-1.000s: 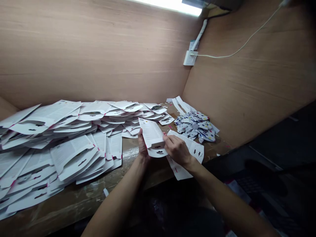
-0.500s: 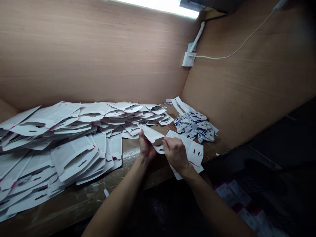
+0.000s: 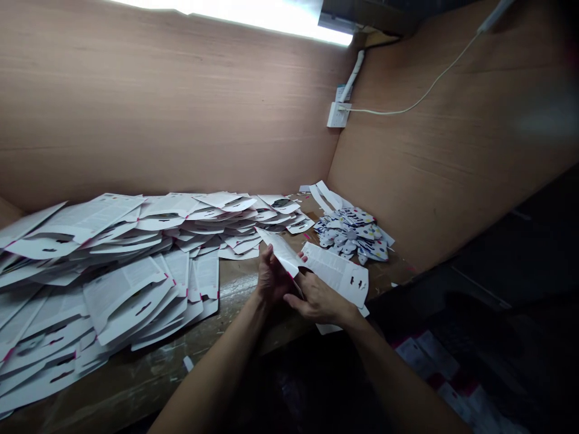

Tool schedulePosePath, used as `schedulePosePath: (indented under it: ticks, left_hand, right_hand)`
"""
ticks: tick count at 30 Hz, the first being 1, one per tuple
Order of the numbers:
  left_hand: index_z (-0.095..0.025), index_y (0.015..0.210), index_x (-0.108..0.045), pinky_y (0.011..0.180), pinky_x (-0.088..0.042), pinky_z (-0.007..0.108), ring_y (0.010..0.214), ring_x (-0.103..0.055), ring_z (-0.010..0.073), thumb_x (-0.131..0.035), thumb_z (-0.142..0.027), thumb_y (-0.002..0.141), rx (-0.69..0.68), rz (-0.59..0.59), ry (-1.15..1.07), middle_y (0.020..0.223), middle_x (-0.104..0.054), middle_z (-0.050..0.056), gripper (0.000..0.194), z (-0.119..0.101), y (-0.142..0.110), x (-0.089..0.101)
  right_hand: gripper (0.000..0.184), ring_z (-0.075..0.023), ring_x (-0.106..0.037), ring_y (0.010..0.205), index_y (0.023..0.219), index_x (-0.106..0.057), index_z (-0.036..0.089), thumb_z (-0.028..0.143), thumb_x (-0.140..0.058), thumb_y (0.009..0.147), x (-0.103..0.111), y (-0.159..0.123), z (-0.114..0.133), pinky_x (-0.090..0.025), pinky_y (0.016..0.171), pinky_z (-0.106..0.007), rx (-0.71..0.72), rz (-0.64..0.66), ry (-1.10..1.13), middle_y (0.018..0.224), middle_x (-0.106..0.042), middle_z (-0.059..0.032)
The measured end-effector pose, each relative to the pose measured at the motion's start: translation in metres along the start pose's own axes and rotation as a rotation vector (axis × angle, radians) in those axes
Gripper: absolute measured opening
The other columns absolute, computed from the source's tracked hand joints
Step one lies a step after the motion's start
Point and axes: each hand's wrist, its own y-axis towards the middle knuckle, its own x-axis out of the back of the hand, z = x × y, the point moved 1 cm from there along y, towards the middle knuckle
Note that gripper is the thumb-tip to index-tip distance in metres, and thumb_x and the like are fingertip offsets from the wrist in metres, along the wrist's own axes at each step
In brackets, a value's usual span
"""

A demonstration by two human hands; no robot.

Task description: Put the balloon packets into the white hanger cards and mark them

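A white printed card sleeve is tilted up between my two hands, above the table's front edge. My left hand is closed round its left side, thumb on the near face. At the sleeve's open lower right end is my right hand; its fingers reach into the mouth and its thumb stays outside, below the edge. The fingertips inside are hidden. Just beyond my right hand lie flat white cards with hang holes, partly covered by that hand.
Overlapping piles of white card sleeves cover the left and back of the table. A heap of dotted, blue-lettered cut-outs lies at the back right, beside white strips. Wooden walls enclose the back and right; a socket hangs in the corner.
My right hand has turned over and moved down, its fingers going from pinching the sleeve's end flap to inside its mouth. The sleeve is tilted more steeply. The view has shifted slightly.
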Motion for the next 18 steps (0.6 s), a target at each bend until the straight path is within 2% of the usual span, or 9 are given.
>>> schedulePosePath:
  ticks: [3,6,11,13,14,16,17,18]
  left_hand:
    - [-0.017,0.139,-0.056,0.110,-0.052,0.056,0.116,-0.073,0.0387,-0.075,-0.068,0.081,0.005,-0.009,0.025,0.112,-0.076,0.016,0.080,0.003,0.001,-0.001]
    - [-0.016,0.131,-0.062,0.110,-0.054,0.055,0.114,-0.074,0.0385,-0.075,-0.064,0.084,0.005,0.008,0.051,0.112,-0.077,0.017,0.069,0.007,0.002,-0.004]
    - [-0.012,0.117,-0.070,0.104,-0.058,0.052,0.108,-0.075,0.0385,-0.075,-0.059,0.086,-0.013,0.025,0.055,0.103,-0.079,0.017,0.057,0.008,0.003,-0.007]
    - [-0.011,0.122,-0.068,0.101,-0.059,0.053,0.107,-0.075,0.0388,-0.074,-0.060,0.086,-0.009,-0.001,0.030,0.105,-0.079,0.018,0.061,0.006,0.004,-0.005]
    - [-0.011,0.128,-0.066,0.100,-0.060,0.055,0.108,-0.075,0.0392,-0.073,-0.061,0.086,-0.004,-0.020,0.012,0.107,-0.079,0.018,0.066,0.004,0.005,-0.004]
    - [-0.011,0.139,-0.059,0.099,-0.059,0.058,0.109,-0.075,0.0399,-0.071,-0.065,0.086,0.004,-0.053,-0.022,0.112,-0.078,0.020,0.076,0.001,0.006,-0.002]
    - [-0.012,0.144,-0.055,0.099,-0.059,0.060,0.110,-0.074,0.0401,-0.070,-0.066,0.086,0.002,-0.064,-0.032,0.115,-0.077,0.021,0.081,0.000,0.006,-0.001]
    - [-0.012,0.148,-0.051,0.099,-0.059,0.061,0.110,-0.074,0.0403,-0.069,-0.067,0.087,0.003,-0.071,-0.039,0.117,-0.076,0.021,0.085,-0.001,0.006,-0.001]
  right_hand:
    - [0.078,-0.0337,-0.057,0.132,0.154,-0.049,0.022,0.050,-0.081,0.088,0.003,-0.007,-0.005,-0.048,0.112,-0.048,-0.059,0.029,0.137,0.144,-0.060,-0.0145]
    - [0.089,-0.0361,-0.050,0.140,0.155,-0.049,0.022,0.055,-0.086,0.081,0.005,-0.013,-0.003,-0.042,0.118,-0.051,-0.103,0.032,0.194,0.151,-0.054,-0.0152]
    - [0.078,-0.0331,-0.063,0.124,0.147,-0.057,0.020,0.056,-0.084,0.083,0.012,-0.028,0.001,-0.052,0.108,-0.048,-0.131,0.080,0.241,0.136,-0.066,-0.0138]
    - [0.072,-0.0301,-0.069,0.112,0.139,-0.064,0.020,0.060,-0.083,0.082,0.028,-0.028,-0.011,-0.057,0.098,-0.043,-0.074,0.152,0.256,0.125,-0.072,-0.0116]
    - [0.062,-0.0281,-0.072,0.104,0.131,-0.068,0.020,0.062,-0.079,0.086,0.042,-0.024,-0.022,-0.059,0.092,-0.041,-0.068,0.134,0.232,0.118,-0.075,-0.0102]
    - [0.045,-0.0254,-0.075,0.090,0.116,-0.074,0.020,0.060,-0.060,0.100,0.078,-0.007,-0.052,-0.061,0.083,-0.041,-0.128,-0.036,0.116,0.103,-0.076,-0.0092]
    - [0.044,-0.0250,-0.075,0.085,0.108,-0.075,0.020,0.056,-0.050,0.106,0.100,0.004,-0.069,-0.061,0.079,-0.042,-0.218,-0.226,-0.004,0.097,-0.076,-0.0093]
    - [0.042,-0.0281,-0.075,0.090,0.112,-0.074,0.020,0.050,-0.045,0.109,0.120,0.017,-0.085,-0.060,0.081,-0.045,-0.268,-0.337,-0.081,0.099,-0.075,-0.0115]
